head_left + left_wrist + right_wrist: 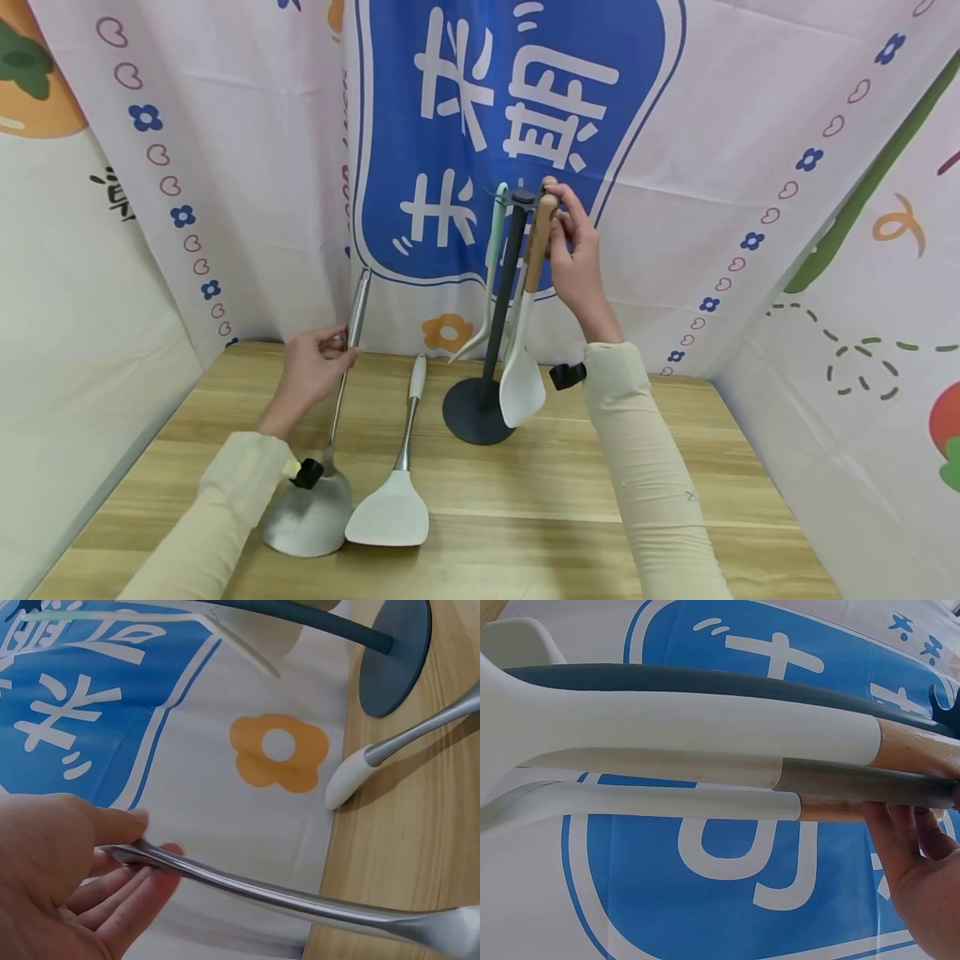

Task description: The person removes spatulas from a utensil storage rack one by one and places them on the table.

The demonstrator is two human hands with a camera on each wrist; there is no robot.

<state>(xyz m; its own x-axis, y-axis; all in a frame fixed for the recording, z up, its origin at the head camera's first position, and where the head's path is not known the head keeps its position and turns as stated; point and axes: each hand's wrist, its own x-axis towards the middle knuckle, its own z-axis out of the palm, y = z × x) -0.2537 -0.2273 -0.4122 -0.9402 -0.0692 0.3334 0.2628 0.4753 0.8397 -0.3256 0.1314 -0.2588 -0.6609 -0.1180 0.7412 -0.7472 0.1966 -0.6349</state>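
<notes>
My left hand (309,371) pinches the upper handle of a metal ladle (307,521), whose wide rounded head rests on the table. In the left wrist view, thumb and fingers close round the end of its steel handle (270,898). My right hand (579,262) is at the top of a dark rack (495,333), its fingers round the wooden handle of a white-headed spatula (522,387). Several handles overlap in the right wrist view, where a greyish handle (862,782) meets my fingers; exactly which ones they grip is partly hidden.
A white turner (390,512) with a steel shaft lies between the ladle and the rack's round base (468,417). A mint-handled utensil (497,233) hangs on the rack's left. Printed cloth (270,167) stands behind the wooden table (600,517).
</notes>
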